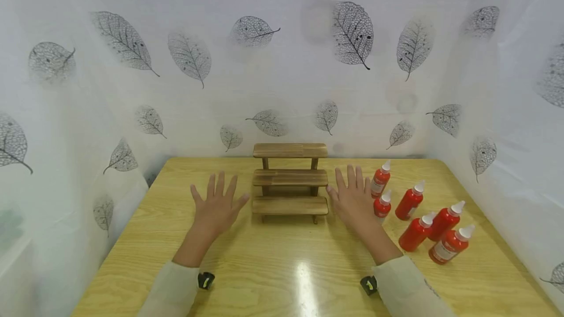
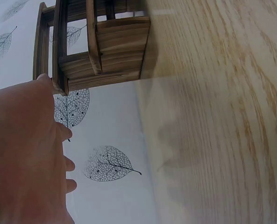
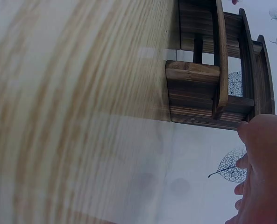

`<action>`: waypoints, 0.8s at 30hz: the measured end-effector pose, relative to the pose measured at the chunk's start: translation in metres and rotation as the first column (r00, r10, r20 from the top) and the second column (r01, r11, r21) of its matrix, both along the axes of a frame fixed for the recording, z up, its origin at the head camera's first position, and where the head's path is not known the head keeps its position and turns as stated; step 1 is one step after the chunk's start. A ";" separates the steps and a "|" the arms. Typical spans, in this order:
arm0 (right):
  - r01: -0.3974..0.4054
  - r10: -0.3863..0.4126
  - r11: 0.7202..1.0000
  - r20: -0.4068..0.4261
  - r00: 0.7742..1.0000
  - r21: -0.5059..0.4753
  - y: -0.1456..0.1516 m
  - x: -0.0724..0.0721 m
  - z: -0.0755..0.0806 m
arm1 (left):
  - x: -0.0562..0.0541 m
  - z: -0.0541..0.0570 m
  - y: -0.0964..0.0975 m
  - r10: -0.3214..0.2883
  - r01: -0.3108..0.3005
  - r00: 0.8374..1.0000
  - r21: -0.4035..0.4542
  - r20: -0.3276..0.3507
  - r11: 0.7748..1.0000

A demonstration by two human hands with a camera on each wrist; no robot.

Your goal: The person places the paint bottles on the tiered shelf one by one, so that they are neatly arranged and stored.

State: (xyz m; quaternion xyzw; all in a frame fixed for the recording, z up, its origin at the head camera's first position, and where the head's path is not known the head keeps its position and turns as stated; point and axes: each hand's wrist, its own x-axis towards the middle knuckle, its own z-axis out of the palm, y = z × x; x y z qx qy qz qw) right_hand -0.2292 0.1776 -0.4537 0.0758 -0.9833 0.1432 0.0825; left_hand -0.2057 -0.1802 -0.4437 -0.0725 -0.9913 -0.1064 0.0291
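A three-tier wooden step rack (image 1: 290, 178) stands at the middle of the table's back part, its shelves bare. My left hand (image 1: 217, 209) is spread with straight fingers on the rack's left side, thumb pointing toward the lowest shelf. On the other side my right hand (image 1: 354, 200) is spread too, its thumb close to the rack's right end. Neither hand holds anything. In the left wrist view the rack (image 2: 105, 51) rises beyond the left thumb; the right wrist view shows the rack (image 3: 199, 79) above the right thumb. Red squeeze bottles (image 1: 410, 203) with white nozzle caps stand right of my right hand.
Several such bottles, one of them the front bottle (image 1: 448, 247), are grouped on the right part of the light wooden table (image 1: 282, 253). A white curtain (image 1: 282, 82) printed with dark leaves hangs behind the table and along both sides.
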 end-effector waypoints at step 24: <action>-0.081 -0.150 0.901 -0.483 0.863 -0.426 0.033 0.060 0.045 | 0.003 -0.015 0.008 -0.137 -0.040 0.977 0.766 0.166 0.641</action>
